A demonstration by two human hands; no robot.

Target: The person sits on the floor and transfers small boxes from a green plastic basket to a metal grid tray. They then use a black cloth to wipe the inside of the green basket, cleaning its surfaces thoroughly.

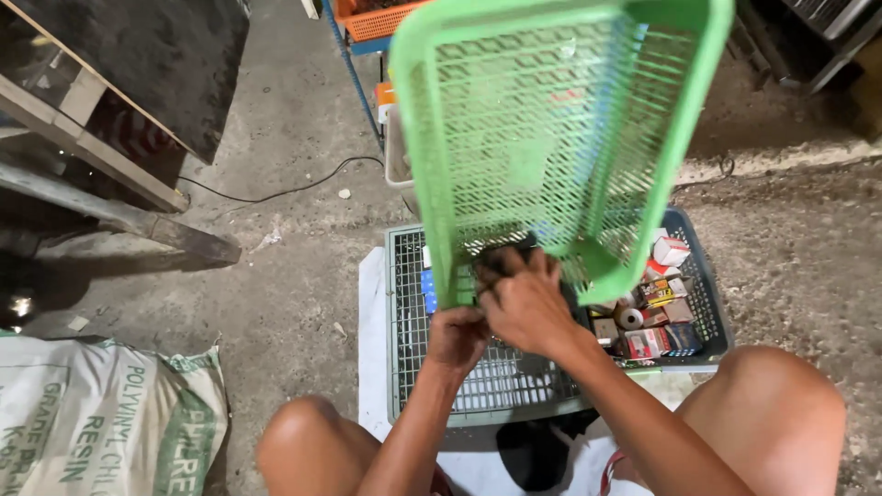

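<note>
A bright green perforated plastic basket (551, 119) is tipped up on its near edge, its open side facing me, over a grey-blue crate (404, 312) on the floor. My left hand (457, 335) grips the basket's lower near rim. My right hand (524, 298) is closed on the same rim beside it, over something dark that I cannot make out. Several small boxes (657, 317) and a roll of white tape lie in the crate's right end. My bare knees frame the crate at the bottom.
A white woven sack (101, 418) lies at the lower left. Wooden boards (110, 174) lean at the left. A black cable (276, 193) runs across the concrete floor. An orange crate (372, 18) sits on a blue-framed rack behind the basket.
</note>
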